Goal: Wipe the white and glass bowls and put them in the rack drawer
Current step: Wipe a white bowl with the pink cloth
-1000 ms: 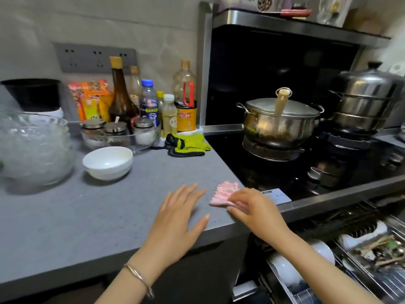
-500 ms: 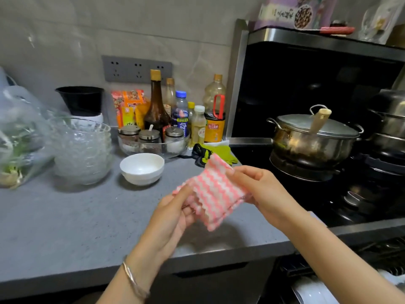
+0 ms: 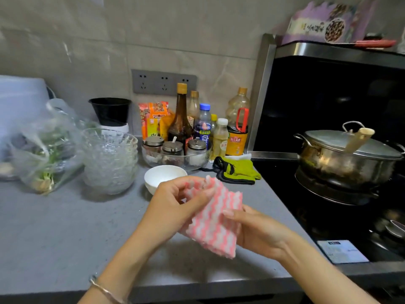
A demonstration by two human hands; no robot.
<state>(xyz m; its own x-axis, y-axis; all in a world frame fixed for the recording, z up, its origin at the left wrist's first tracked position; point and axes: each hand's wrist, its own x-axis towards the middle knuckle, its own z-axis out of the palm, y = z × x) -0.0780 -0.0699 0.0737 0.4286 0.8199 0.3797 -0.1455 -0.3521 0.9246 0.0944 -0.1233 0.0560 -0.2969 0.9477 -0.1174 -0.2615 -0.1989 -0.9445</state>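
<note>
Both hands hold one pink-and-white cloth above the grey worktop. The left hand pinches its upper edge; the right hand grips its right side, thumb on the front.

One white bowl stands on the worktop just behind the left hand. To its left is one stack of glass bowls, too clear to count.

Behind stand six bottles; their labels carry Chinese characters, too blurred to read. Three lidded jars sit in a glass dish. The wall socket has three outlets.

Print on the purple box and on the hob sticker is illegible. One lidded pot sits on the hob.
</note>
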